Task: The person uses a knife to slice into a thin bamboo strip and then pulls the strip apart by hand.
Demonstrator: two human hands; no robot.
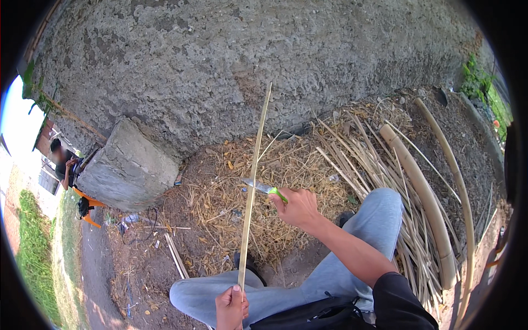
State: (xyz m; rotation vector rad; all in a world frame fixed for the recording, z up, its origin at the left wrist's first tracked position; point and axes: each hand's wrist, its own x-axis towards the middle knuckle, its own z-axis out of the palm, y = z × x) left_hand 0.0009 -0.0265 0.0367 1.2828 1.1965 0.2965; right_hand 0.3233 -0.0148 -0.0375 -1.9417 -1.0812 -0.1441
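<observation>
A long, flat bamboo strip (pixel 247 220) stands up and away from me, its far tip in front of the rough wall. My left hand (pixel 231 307) is closed round its near end, thumb on top, beside my left knee. In my right hand (pixel 297 208) is a knife (pixel 264 187) with a green handle, fingers wrapped round it. Its blade points left and crosses the strip around mid-length; whether it is cutting in, I cannot tell. A thin sliver (pixel 269 146) sticks out from the strip's right side just above the blade.
Thin shavings (pixel 220 192) litter the ground before me. On the right lie a pile of split bamboo strips (pixel 404 231) and thick bamboo poles (pixel 426 203). A concrete block (pixel 129 170) stands against the wall (pixel 308 49) at left. Beyond it is another person (pixel 65 165).
</observation>
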